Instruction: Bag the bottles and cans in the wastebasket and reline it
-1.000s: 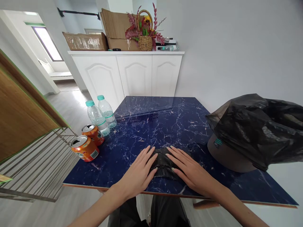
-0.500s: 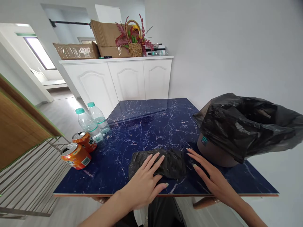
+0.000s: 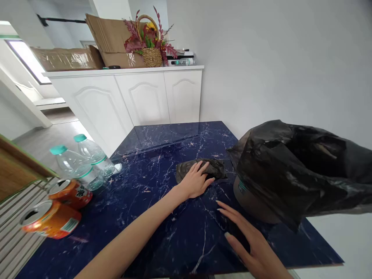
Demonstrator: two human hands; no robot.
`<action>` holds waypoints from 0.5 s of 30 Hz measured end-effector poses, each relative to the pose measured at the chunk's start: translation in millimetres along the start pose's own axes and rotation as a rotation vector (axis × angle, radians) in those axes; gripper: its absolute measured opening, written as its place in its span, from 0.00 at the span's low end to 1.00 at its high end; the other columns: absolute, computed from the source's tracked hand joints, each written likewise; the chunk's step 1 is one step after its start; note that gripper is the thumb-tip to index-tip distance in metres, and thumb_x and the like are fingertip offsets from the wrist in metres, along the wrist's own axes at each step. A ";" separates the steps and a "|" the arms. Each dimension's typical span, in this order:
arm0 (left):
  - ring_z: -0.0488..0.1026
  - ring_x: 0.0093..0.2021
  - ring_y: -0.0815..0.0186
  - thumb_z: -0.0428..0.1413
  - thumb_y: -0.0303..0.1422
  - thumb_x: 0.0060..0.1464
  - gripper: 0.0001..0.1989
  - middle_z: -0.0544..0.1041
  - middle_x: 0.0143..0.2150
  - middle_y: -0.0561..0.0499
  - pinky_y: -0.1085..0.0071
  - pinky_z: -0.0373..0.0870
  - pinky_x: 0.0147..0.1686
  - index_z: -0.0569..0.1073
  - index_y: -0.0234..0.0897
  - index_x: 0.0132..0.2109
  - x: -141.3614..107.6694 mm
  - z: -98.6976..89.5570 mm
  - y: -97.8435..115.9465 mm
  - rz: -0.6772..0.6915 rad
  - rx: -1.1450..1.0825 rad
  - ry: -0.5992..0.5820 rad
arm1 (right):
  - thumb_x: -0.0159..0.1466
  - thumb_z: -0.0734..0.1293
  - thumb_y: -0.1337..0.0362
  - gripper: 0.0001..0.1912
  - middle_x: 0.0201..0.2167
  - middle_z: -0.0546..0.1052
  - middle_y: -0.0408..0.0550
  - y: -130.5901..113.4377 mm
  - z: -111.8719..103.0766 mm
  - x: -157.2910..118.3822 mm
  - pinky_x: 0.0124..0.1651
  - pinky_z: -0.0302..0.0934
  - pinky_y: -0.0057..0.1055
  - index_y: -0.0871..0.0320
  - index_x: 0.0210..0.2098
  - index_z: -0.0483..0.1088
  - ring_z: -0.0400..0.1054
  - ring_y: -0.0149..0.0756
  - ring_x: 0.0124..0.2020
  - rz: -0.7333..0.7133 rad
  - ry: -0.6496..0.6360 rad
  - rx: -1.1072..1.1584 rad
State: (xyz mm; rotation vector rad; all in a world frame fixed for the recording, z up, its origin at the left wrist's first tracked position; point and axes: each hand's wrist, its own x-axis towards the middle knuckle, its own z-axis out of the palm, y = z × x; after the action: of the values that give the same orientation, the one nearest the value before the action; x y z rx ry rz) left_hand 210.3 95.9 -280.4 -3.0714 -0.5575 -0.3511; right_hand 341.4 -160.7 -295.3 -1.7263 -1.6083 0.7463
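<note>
A folded black plastic bag (image 3: 218, 168) lies flat toward the middle of the dark blue marbled table (image 3: 162, 155). My left hand (image 3: 197, 180) rests on top of it, fingers spread and pressing down. Closer to the front edge, my right hand (image 3: 247, 236) hovers at or just over the tabletop, fingers apart, with nothing in it. Just beyond my right hand stands a grey bin (image 3: 252, 201), lined with a black bag (image 3: 270, 159) whose mouth gapes and whose edges hang over the rim.
On the table's left side stand two orange cans (image 3: 55, 219) and two clear bottles (image 3: 95, 157) with teal caps. A metal rack (image 3: 17, 248) is at the lower left. Behind the table, a white cabinet (image 3: 145, 97) carries cardboard boxes (image 3: 66, 58) and a flower basket (image 3: 152, 57).
My left hand has moved forward, and the folded bag now lies farther from the front edge. The view has shifted right and closer. My right hand stays low near the bin.
</note>
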 end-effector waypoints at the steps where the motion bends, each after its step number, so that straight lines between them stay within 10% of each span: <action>1: 0.52 0.79 0.45 0.40 0.48 0.76 0.32 0.60 0.78 0.39 0.49 0.52 0.76 0.83 0.30 0.51 17.5 3.5 -0.2 0.011 0.004 0.010 | 0.77 0.61 0.47 0.29 0.79 0.56 0.41 0.2 -0.4 1.7 0.70 0.65 0.50 0.36 0.75 0.58 0.55 0.53 0.76 0.027 -0.035 0.015; 8: 0.55 0.78 0.46 0.46 0.41 0.74 0.25 0.60 0.78 0.36 0.51 0.49 0.77 0.75 0.30 0.65 119.2 26.1 13.7 0.044 0.009 0.084 | 0.77 0.61 0.46 0.26 0.77 0.61 0.42 5.6 3.9 11.3 0.73 0.59 0.52 0.38 0.71 0.66 0.57 0.51 0.75 -0.012 -0.029 0.039; 15: 0.51 0.79 0.38 0.52 0.41 0.71 0.25 0.51 0.80 0.26 0.44 0.48 0.77 0.74 0.23 0.62 112.1 32.9 8.5 -0.066 -0.006 0.167 | 0.76 0.60 0.43 0.25 0.72 0.69 0.44 5.0 17.9 11.1 0.69 0.67 0.49 0.38 0.68 0.70 0.66 0.51 0.71 0.034 0.104 0.049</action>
State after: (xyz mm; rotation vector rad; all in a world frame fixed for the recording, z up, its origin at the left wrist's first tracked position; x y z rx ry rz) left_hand 322.6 128.1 -287.6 -2.9957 -0.6521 -0.6048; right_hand 331.5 -148.4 -310.0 -1.7328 -1.4827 0.6953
